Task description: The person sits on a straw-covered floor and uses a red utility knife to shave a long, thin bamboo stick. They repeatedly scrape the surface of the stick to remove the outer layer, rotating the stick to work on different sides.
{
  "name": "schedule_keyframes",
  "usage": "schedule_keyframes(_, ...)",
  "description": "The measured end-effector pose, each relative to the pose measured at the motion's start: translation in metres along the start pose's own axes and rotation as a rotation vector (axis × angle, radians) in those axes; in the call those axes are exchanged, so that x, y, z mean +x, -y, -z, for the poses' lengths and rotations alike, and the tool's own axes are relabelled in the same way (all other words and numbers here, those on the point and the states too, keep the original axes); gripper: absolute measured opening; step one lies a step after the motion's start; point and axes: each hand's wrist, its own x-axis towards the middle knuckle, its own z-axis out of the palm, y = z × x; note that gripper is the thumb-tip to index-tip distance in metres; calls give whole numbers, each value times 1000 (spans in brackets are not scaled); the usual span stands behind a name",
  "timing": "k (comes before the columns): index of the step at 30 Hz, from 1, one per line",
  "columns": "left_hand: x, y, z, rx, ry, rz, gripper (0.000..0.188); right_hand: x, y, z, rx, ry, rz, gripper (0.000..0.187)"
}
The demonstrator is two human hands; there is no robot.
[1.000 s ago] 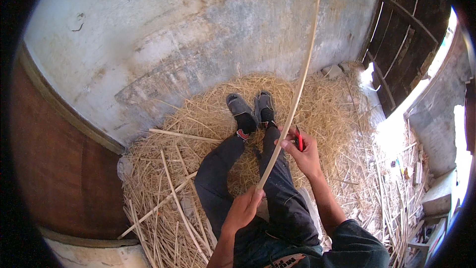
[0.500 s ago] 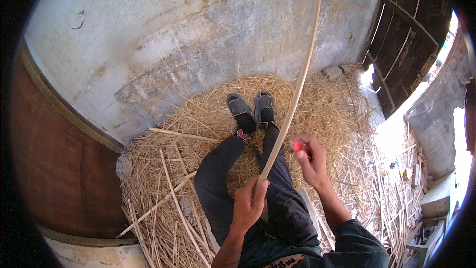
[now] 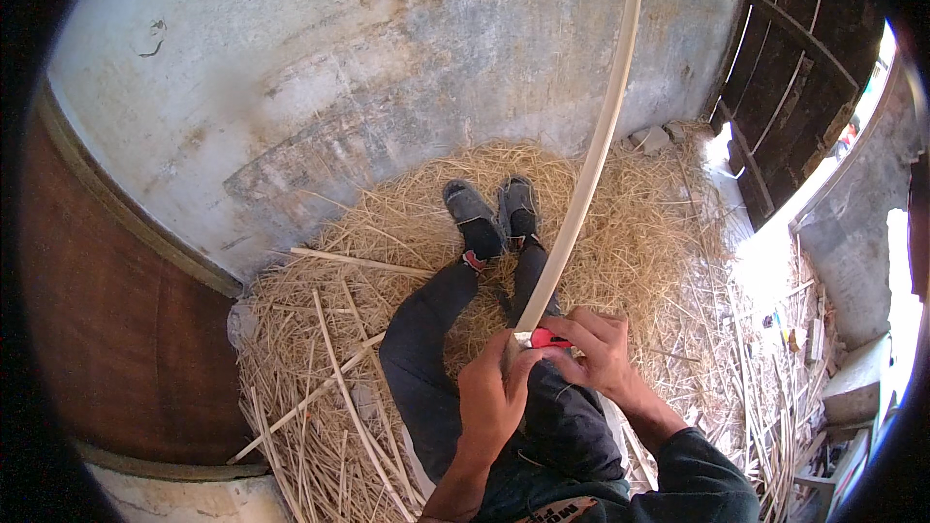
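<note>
A long, pale bamboo strip (image 3: 599,145) rises from my lap past the top of the view, curving with the lens. My left hand (image 3: 487,392) is closed around its near end, above my thighs. In my right hand (image 3: 601,353) is a small red tool (image 3: 548,338), pinched between thumb and fingers. A short silvery part of the tool lies against the strip, right at my left fingertips. Whether it has a blade edge is hidden.
My outstretched legs (image 3: 431,329) in dark trousers lie over straw-like shavings (image 3: 635,223). Loose bamboo strips (image 3: 334,358) are scattered at left. A stained wall (image 3: 417,58) stands ahead, a brown panel (image 3: 126,310) at left, and a dark wooden door (image 3: 799,68) at far right.
My right hand has moved left and brought the red tool against the strip beside my left hand. The strip has turned, showing a broader face, and its upper part has shifted slightly right.
</note>
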Motion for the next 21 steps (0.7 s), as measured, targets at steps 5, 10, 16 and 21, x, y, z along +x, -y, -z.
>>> schedule_keyframes(5,0,2,-3,24,-45,-19,33,1,5,3,-38,7,-27,36)
schedule_keyframes(10,-1,5,-5,60,-58,-3,32,0,5,1,-36,-31,-52,32)
schedule_keyframes(16,-4,9,-6,90,-54,11,32,0,0,2,-20,-20,-77,27)
schedule_keyframes(21,-7,7,-4,119,-6,42,32,6,-14,9,-50,-109,-150,19)
